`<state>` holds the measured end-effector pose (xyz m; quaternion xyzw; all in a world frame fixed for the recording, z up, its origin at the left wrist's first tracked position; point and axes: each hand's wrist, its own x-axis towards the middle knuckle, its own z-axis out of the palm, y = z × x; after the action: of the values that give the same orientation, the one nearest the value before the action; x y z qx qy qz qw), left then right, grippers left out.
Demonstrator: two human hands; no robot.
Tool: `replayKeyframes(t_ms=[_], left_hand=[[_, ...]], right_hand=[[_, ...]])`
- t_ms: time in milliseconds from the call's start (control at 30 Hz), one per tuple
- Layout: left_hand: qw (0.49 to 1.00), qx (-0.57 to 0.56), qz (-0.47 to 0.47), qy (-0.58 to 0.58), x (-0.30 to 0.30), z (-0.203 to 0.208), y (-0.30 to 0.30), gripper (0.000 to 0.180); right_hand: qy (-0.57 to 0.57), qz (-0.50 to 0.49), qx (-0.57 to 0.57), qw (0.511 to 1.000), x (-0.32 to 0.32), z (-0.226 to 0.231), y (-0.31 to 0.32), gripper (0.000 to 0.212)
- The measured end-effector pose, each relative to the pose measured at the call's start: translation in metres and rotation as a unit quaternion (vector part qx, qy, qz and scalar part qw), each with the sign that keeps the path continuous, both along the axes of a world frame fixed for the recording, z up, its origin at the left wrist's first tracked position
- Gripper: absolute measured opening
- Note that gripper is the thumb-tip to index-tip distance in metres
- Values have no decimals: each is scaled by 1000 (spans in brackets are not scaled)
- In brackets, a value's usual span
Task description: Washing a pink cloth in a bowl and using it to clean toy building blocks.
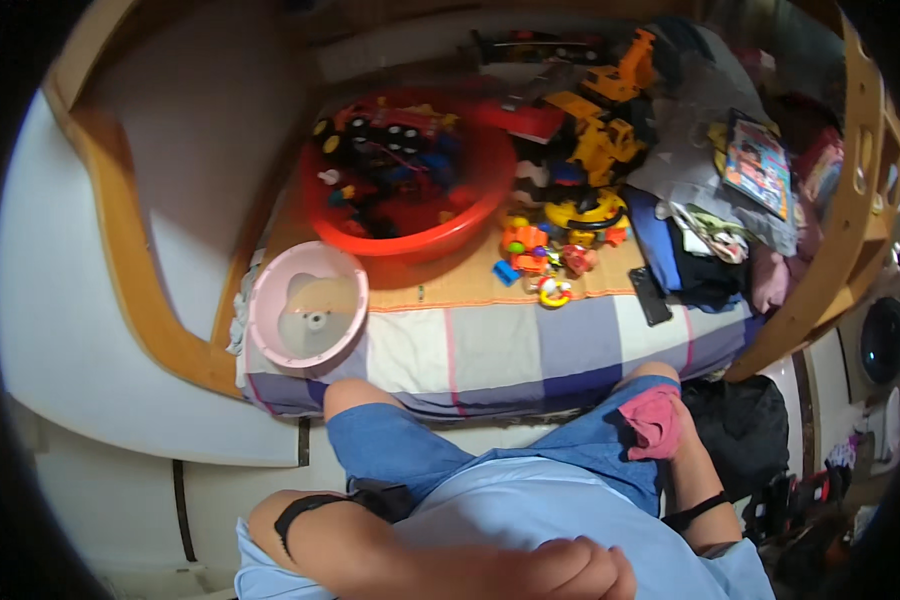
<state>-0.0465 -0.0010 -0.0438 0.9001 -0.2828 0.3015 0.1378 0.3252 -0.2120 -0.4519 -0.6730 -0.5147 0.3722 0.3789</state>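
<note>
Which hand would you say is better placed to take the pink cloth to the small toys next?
Probably the right hand: the pink cloth is already at it by the right knee, nearer the small toys. The left hand is in front of the blue shirt, farther back.

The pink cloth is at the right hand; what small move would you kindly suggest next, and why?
I would perhaps bring the pink cloth forward to the ring toy with the right hand: the cloth is by the right thigh, apart from the toys, and the ring toy lies at their front.
</note>
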Motion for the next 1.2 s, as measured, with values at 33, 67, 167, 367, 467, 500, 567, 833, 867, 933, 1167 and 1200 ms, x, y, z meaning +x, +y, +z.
replayKeyframes(t_ms=[33, 67, 167, 367, 467, 500, 567, 833, 867, 933, 1167, 1200], left_hand=[[997, 14, 10, 81, -3, 1, 3, 16], [986, 24, 29, 164, -8, 1, 7, 20], [924, 21, 136, 356, -17, -18, 27, 33], [811, -153, 344, 449, -84, -116, 96, 27], [760, -168, 430, 458, -130, -140, 124, 28], [735, -152, 473, 462, -145, -148, 135, 27], [721, -151, 518, 435, -175, -184, 161, 26], [698, -127, 667, 228, -223, -284, 244, 30], [697, -132, 668, 225, -222, -293, 250, 30], [668, -105, 690, 257, -218, -306, 258, 31], [686, -150, 659, 269, -224, -301, 262, 40], [696, -224, 641, 234, -222, -293, 262, 51]], right_hand=[[-1, 14, 1, 1000, -1, -3, 2, 74], [346, -84, -14, 935, -1, -4, 4, 68], [648, -215, -66, 728, -19, 26, 39, 57], [580, -269, -45, 768, -73, 103, 132, 55], [561, -227, -61, 794, -120, 157, 201, 56], [544, -201, -68, 812, -138, 176, 223, 59], [529, -172, -70, 828, -168, 199, 259, 59], [449, 11, -185, 874, -255, 225, 363, 60], [462, -4, -195, 865, -265, 227, 373, 61], [481, -28, -207, 852, -284, 234, 390, 59], [528, -39, -182, 829, -332, 205, 441, 56], [512, -47, -174, 840, -339, 196, 453, 56]])
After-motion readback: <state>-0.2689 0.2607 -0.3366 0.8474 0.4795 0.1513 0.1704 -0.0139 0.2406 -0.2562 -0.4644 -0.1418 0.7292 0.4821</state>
